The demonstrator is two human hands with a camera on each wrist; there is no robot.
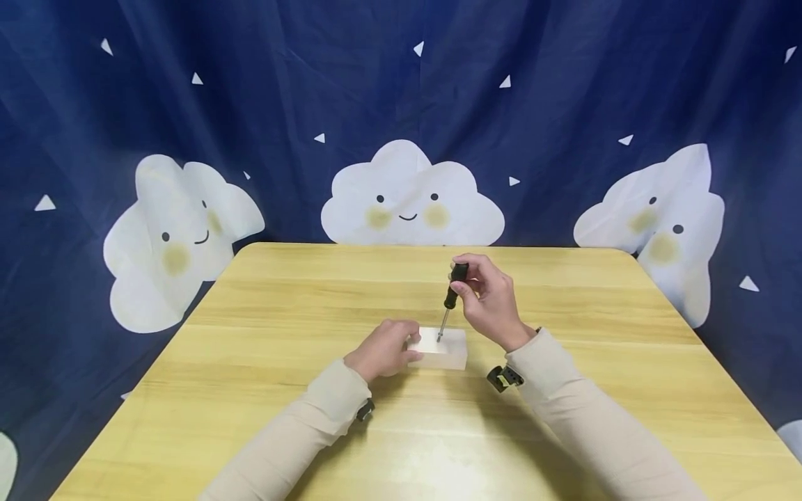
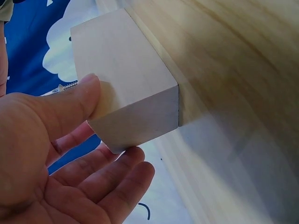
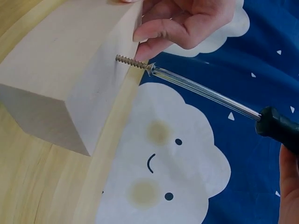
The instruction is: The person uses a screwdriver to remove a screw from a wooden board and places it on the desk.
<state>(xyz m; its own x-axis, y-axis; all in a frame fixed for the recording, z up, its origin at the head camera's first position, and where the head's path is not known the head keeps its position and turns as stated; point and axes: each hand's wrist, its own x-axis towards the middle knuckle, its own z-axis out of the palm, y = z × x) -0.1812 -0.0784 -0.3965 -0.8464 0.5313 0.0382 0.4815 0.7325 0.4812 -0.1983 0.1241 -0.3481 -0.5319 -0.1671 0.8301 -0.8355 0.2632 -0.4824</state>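
A pale wooden block point(image 1: 442, 355) lies on the table, its long side facing me. My left hand point(image 1: 387, 348) grips the block's left end, thumb on the near side and fingers at the far side, as the left wrist view shows. In my right hand point(image 1: 495, 299) is a screwdriver point(image 3: 205, 93) with a black handle and a metal shaft, pointing down at a slant. Its tip sits in the head of a screw point(image 3: 133, 61), whose point meets the block's top face. Much of the screw's thread shows above the wood.
The block rests on a light wood-grain table point(image 1: 301, 313). Beyond the table's far edge hangs a dark blue curtain point(image 1: 269, 83) with white smiling clouds. A black device point(image 1: 504, 378) hangs at the right wrist.
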